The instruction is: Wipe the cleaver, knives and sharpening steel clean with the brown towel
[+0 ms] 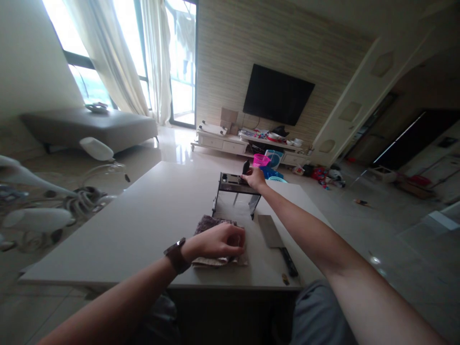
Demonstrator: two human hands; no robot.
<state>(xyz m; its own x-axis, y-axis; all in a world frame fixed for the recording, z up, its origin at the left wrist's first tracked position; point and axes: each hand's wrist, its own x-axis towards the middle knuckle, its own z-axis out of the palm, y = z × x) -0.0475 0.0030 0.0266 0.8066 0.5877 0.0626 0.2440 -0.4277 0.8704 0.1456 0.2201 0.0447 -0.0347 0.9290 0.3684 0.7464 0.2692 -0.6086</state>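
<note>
A holder (238,182) with a dark slotted top and clear sides stands on the white table (143,206). At its top right, my right hand (256,178) is closed around a black handle (246,167) that sticks up past the fingers. Whatever is below that handle is hidden. Nearer to me, my left hand (224,239), with a dark watch on the wrist, hangs over a folded brown-grey cloth (208,223). Its fingers are curled together, and what they hold, if anything, does not show. Right of the cloth lies a cleaver (271,232) with a black handle.
A small brown object (285,279) lies at the table's near edge. Behind the table are a pink basket (261,160), a low white cabinet (230,145) and a wall television (278,94). A lamp with white shades (39,219) stands at the left.
</note>
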